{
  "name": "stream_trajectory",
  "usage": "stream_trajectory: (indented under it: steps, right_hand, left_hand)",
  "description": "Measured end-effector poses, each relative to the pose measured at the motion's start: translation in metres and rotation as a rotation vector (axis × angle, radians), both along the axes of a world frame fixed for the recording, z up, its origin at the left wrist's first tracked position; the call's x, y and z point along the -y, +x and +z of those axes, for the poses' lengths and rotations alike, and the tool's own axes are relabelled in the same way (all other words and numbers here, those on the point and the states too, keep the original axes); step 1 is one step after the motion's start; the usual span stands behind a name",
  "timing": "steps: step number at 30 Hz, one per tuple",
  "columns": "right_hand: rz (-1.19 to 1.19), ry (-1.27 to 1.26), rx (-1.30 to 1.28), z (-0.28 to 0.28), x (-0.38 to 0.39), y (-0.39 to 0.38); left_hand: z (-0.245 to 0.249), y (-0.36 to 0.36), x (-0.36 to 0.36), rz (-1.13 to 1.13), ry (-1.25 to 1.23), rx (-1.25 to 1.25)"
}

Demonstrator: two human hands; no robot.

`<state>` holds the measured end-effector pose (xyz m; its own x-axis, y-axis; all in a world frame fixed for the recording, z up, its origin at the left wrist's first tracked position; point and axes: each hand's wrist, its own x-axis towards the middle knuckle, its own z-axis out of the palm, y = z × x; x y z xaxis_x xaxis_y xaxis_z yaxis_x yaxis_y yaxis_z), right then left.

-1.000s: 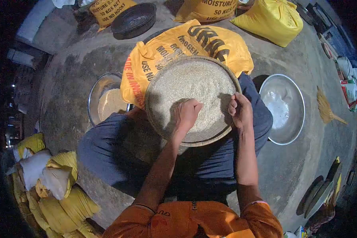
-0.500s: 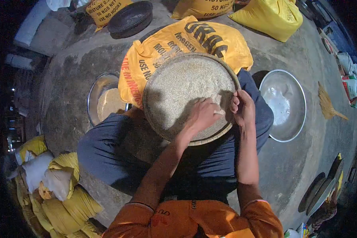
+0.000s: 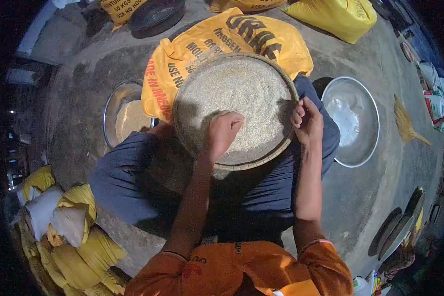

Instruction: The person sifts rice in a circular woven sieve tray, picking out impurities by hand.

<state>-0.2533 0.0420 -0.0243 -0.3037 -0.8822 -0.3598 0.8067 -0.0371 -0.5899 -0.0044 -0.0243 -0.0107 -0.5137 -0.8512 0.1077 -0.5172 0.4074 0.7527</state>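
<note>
A round woven winnowing tray (image 3: 264, 163) rests across my lap, covered with a layer of pale grain (image 3: 251, 93) that looks like rice. My left hand (image 3: 223, 132) is over the grain, left of the tray's middle, with its fingers curled in and the thumb toward the right. Whatever its fingers hold, if anything, is hidden. At the tray's right rim is my right hand (image 3: 308, 121), palm turned inward and fingers bent together. I cannot make out anything between those fingers. A printed yellow-orange sack (image 3: 182, 52) lies under and beyond the tray's far side.
A metal basin (image 3: 352, 148) stands right of my knee; on the left, another metal bowl (image 3: 109, 116) holds brownish grain. A dark pan (image 3: 158, 19) and a yellow sack (image 3: 335, 19) are farther off. Right lies a straw broom (image 3: 404, 121); several stacked sacks (image 3: 79, 261) fill the lower left.
My left hand has moved left across the grain, away from my right hand. My right hand stays by the rim. The view has shifted slightly.
</note>
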Motion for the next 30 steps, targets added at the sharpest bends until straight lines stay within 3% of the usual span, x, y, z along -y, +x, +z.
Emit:
stream_trajectory:
  steps: [5,7,8,10,11,14,16,17,19,21,23,24,25,27,30]
  right_hand:
    - [0.030,-0.010,-0.064,-0.001,0.006,0.000]
    - [0.042,0.025,-0.078,-0.001,0.013,0.000]
    - [0.070,-0.027,-0.088,-0.003,0.014,0.000]
    - [0.082,-0.041,-0.070,-0.005,0.015,0.004]
    - [0.079,-0.044,-0.050,-0.007,0.016,0.005]
    - [0.080,-0.008,0.076,-0.012,0.012,0.013]
    - [0.104,0.076,0.185,-0.008,0.012,0.022]
    - [0.143,0.130,0.223,-0.009,0.012,0.026]
    - [0.312,0.048,0.189,-0.006,0.016,0.044]
    - [0.326,0.170,0.144,0.008,0.020,0.063]
    - [0.470,0.175,0.174,0.006,0.022,0.073]
    - [0.541,0.261,0.139,0.005,0.021,0.079]
    - [0.608,0.352,0.102,0.006,0.018,0.085]
    - [0.559,0.598,0.449,0.016,0.012,0.114]
    - [0.725,0.570,0.338,0.002,0.011,0.114]
  left_hand:
    - [-0.007,0.047,0.001,0.098,-0.086,-0.097]
    - [0.042,0.063,0.003,0.094,-0.251,0.156]
    - [0.073,0.068,0.000,0.111,-0.257,0.156]
    - [0.130,0.081,-0.015,0.205,-0.050,0.336]
    - [0.142,0.093,-0.020,0.233,-0.063,0.328]
    - [0.168,0.135,-0.023,0.129,-0.134,0.403]
    - [0.178,0.157,-0.015,-0.133,-0.215,0.370]
    - [0.189,0.162,-0.009,-0.104,-0.232,0.357]
    - [0.214,0.158,0.003,-0.417,-0.343,0.522]
    - [0.220,0.139,0.009,-0.363,-0.330,0.376]
    - [0.239,0.111,0.011,-0.392,-0.194,0.589]
    - [0.237,0.109,0.011,-0.427,-0.210,0.486]
    - [0.230,0.110,0.011,-0.464,-0.226,0.383]
    - [0.207,0.122,0.006,-0.485,-0.310,0.338]
    - [0.185,0.138,0.002,-0.469,-0.341,0.457]
